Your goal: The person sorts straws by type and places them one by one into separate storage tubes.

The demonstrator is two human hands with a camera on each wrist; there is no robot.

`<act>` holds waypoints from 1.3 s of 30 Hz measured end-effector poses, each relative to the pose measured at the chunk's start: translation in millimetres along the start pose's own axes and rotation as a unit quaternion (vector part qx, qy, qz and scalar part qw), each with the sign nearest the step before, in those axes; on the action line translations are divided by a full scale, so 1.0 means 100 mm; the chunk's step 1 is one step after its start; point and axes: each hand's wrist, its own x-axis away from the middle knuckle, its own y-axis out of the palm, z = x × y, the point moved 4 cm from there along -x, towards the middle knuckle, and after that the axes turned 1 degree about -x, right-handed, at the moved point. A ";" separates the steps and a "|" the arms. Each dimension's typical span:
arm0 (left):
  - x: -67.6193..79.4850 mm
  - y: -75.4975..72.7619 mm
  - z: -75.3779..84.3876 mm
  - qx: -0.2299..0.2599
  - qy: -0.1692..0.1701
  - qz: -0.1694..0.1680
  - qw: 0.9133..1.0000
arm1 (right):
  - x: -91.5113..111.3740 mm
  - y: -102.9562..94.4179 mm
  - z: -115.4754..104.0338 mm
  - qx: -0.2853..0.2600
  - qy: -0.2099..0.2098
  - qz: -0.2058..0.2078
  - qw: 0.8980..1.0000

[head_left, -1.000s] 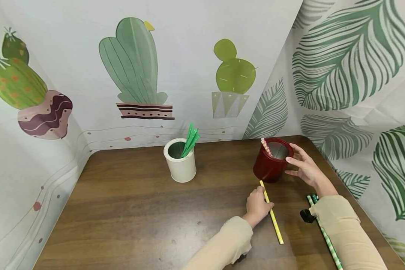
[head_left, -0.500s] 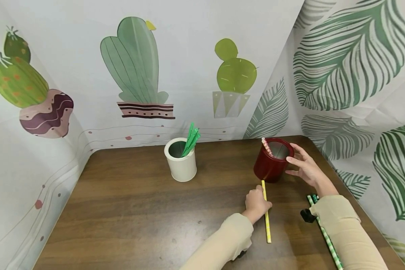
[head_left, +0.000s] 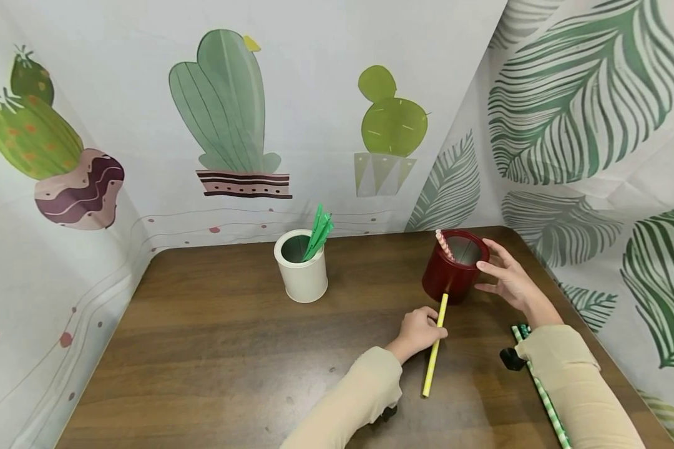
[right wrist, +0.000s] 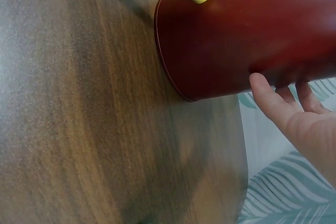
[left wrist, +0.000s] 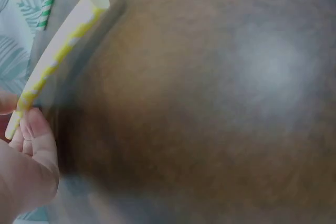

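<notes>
My left hand [head_left: 420,330] pinches a yellow-and-white paper straw [head_left: 434,362] between thumb and fingers. In the left wrist view, the straw [left wrist: 58,51] slants upward with its shadow apart from it on the tabletop. Its far end overlaps the lower front of a dark red can [head_left: 448,274] in the head view. Pink-and-white striped straws [head_left: 444,244] lean inside that can. At the can's right side, my right hand [head_left: 507,274] rests spread fingers against the wall; the right wrist view shows the thumb [right wrist: 268,95] at the red surface and other fingers partly hidden behind it.
A cream can [head_left: 304,280] with green straws [head_left: 317,234] stands at the back, left of the red can. Green-striped straws [head_left: 546,396] lie partly under my right forearm on the brown table [head_left: 219,349]. A printed cloth backdrop [head_left: 314,112] borders the table.
The straw has swung from slanting down-right to slanting down-left, its far end rising against the red can. My left hand has shifted slightly left. My right hand and the can stay put.
</notes>
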 end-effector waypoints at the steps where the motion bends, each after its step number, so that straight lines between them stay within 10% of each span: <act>1: -0.01 -0.02 0.00 0.013 0.001 -0.004 1.000 | 0.00 0.00 0.00 -0.001 0.000 0.000 1.000; 23: -0.07 -0.40 0.13 0.210 0.044 -0.023 0.977 | 0.01 0.00 0.00 -0.018 -0.007 -0.008 1.000; 39: -0.38 -0.90 0.49 0.393 0.040 0.045 0.917 | 0.00 -0.01 0.01 -0.011 -0.006 -0.007 1.000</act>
